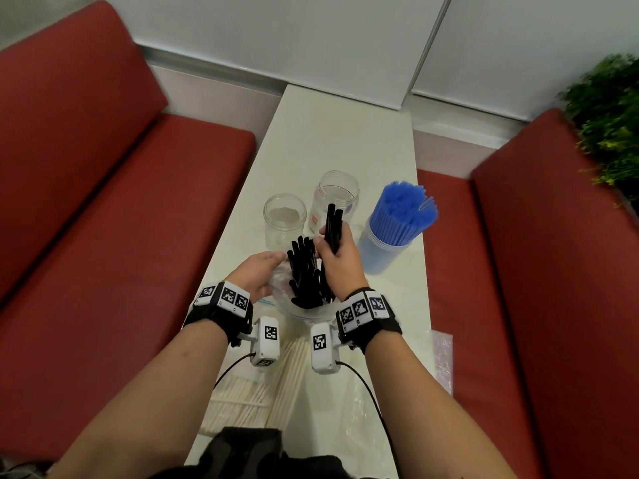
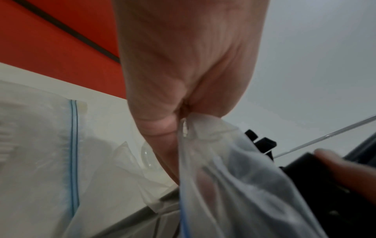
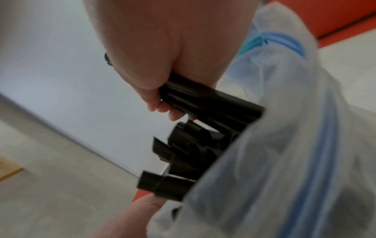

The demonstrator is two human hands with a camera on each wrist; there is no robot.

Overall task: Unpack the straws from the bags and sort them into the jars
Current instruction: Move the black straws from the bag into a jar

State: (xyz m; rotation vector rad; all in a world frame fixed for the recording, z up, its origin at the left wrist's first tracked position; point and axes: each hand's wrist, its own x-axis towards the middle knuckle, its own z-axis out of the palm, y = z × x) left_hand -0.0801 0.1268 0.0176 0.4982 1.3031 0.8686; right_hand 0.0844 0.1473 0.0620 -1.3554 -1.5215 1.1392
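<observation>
My left hand (image 1: 262, 271) pinches the rim of a clear zip bag (image 1: 287, 295) that holds several black straws (image 1: 304, 271); the pinch shows in the left wrist view on the bag (image 2: 223, 169). My right hand (image 1: 337, 257) grips a bunch of black straws (image 1: 333, 226) and holds them partly out of the bag, as the right wrist view shows with the straws (image 3: 203, 103) and bag (image 3: 274, 145). Behind stand two empty clear jars, a short jar (image 1: 284, 219) and a taller jar (image 1: 337, 195). A third jar (image 1: 380, 250) is full of blue straws (image 1: 403, 212).
A bag of white straws (image 1: 249, 388) lies on the narrow white table (image 1: 339, 133) near me, under my wrists. An empty clear bag (image 1: 441, 357) hangs over the table's right edge. Red benches (image 1: 103, 202) flank the table on both sides; a green plant (image 1: 608, 115) is at right.
</observation>
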